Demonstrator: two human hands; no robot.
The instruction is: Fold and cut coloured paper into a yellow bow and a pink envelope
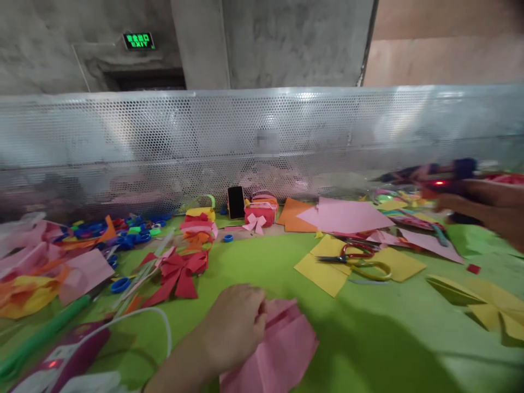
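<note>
1. Head view, and here we are: the folded pink paper (289,349) lies on the green tabletop (249,259) at about 4 o'clock from the left hand (235,327), touching its fingers.
2. Now that left hand: fingers curled in, the gap narrow, gripping the paper's upper left edge, though some fingertips are hidden. I cannot tell about the right hand, which is out of sight.
3. Counting up: two pairs of scissors at 2 o'clock, the red-handled scissors (344,253) and the yellow-handled scissors (354,266), resting over yellow sheets (327,278).
4. One red bow (182,273) between 10 and 11 o'clock, one upright phone (236,203) at 12, with one small pink bow (254,222) just beyond its right side.
5. One yellow folded piece (483,295) sits well apart at 3 o'clock.
6. Over towards 9, one green rod (45,338) and, slightly lower, one purple device (85,344), its light glowing red.
7. And far off at 2 o'clock, a co-worker's hand (487,210), badly blurred, by a second red light (439,183).
</note>
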